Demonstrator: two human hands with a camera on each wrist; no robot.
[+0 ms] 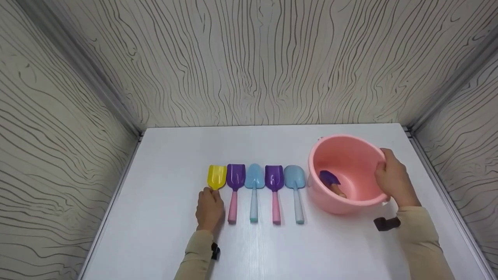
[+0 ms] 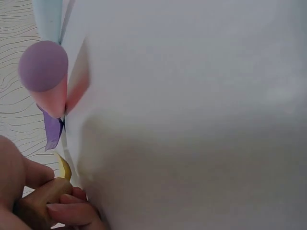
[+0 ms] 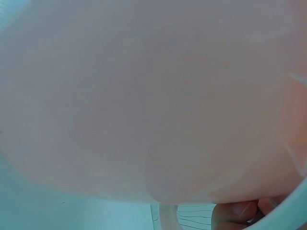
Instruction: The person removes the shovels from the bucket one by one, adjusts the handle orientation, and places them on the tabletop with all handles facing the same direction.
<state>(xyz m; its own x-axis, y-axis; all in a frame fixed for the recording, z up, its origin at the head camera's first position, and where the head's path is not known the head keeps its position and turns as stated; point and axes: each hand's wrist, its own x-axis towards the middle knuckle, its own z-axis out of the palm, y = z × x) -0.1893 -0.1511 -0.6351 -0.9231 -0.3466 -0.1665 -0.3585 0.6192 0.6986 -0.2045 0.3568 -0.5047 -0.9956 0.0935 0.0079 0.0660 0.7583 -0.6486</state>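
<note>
My left hand [image 1: 209,208] grips the handle of a yellow toy shovel [image 1: 216,175] at the left end of a row. In the left wrist view, fingers and thumb wrap its brownish handle [image 2: 42,203]. On the right, my right hand [image 1: 396,182] holds the rim of a pink bucket [image 1: 327,203], thumb inside and fingers outside. The bucket leans so its inside shows, and a small shovel with a purple blade [image 1: 329,177] and brownish handle lies in it. The right wrist view is mostly filled by the bucket's wall [image 3: 144,105].
Beside the yellow shovel lie a purple shovel [image 1: 235,177] with pink handle, a light blue one [image 1: 255,177], another purple one [image 1: 274,178] and another light blue one [image 1: 294,177], handles toward me. The white table [image 1: 167,155] meets wood-patterned panels [image 1: 249,62] at back and sides.
</note>
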